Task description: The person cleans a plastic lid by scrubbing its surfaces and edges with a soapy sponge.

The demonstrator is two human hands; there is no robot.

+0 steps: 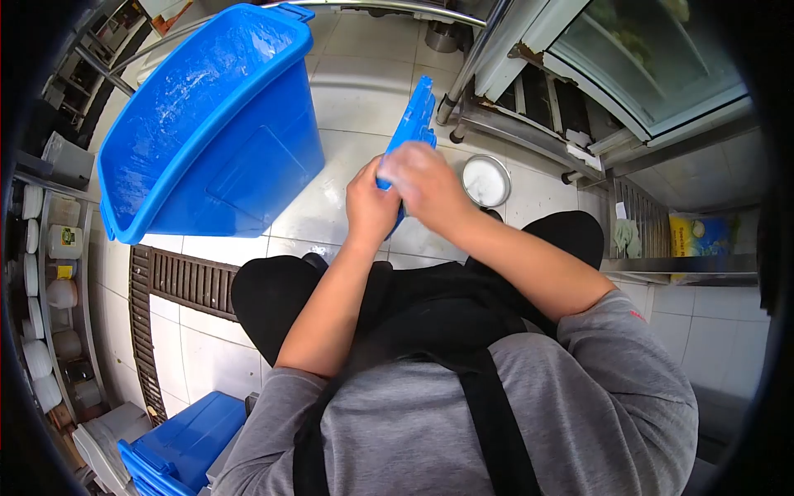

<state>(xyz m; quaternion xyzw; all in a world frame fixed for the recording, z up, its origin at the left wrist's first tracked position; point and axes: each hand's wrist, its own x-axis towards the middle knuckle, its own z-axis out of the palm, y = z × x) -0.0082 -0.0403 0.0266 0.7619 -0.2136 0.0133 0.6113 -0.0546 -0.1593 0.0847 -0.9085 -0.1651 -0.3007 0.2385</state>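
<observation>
My left hand (371, 201) is closed around a blue plastic piece (417, 116), which sticks up beyond my hands and also shows below them. Over the same piece lies my right hand (423, 183), curled and blurred by motion, with something whitish at its fingers that I cannot make out. To the left stands a large blue bin (265, 157), open at the top, its inner walls streaked with white. A round metal bowl (486, 181) with white contents rests on the floor just right of my right hand.
White floor tiles (351, 99) and a brown drain grate (192, 280) lie around me. Shelves with containers (63, 293) line the left. A blue lid (186, 438) is at lower left. At right are a glass-doored cabinet (653, 62) and a yellow bag (699, 236) on a metal shelf.
</observation>
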